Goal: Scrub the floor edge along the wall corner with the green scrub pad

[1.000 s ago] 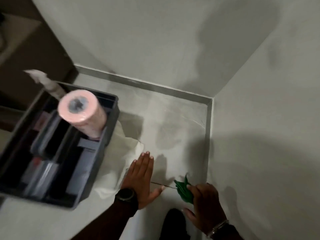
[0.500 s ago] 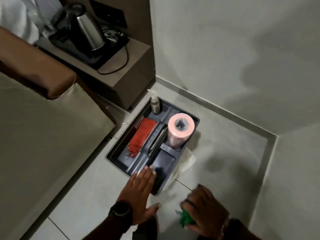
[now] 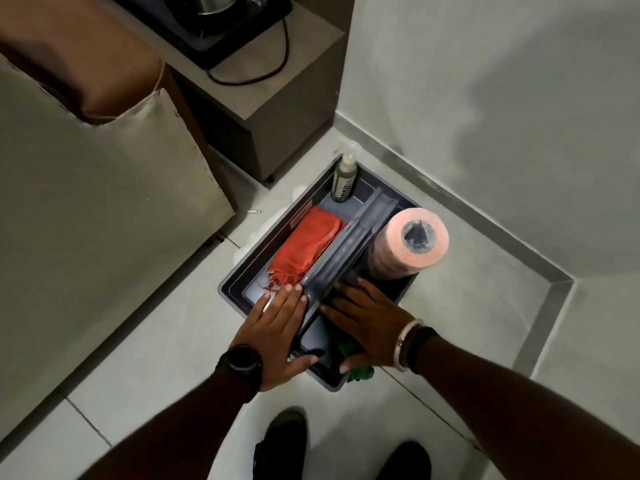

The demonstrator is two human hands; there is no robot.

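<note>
The green scrub pad lies crumpled at the near end of a grey cleaning caddy and hangs a little over its rim. My right hand covers the pad with fingers stretched flat and the thumb hooked round its near side; most of the pad is hidden under the palm. My left hand rests flat and spread on the caddy's near left rim beside the centre handle, holding nothing. The grey floor edge runs along the wall to the corner at the right, well away from both hands.
In the caddy are an orange cloth, a pink roll and a spray bottle. A brown cabinet stands behind it, and beige-covered furniture fills the left. My shoes stand on the tile below.
The view swung from the corner to the caddy. My right hand carried the green pad from the floor into the caddy's near end. My left hand moved from the floor onto the caddy's rim.
</note>
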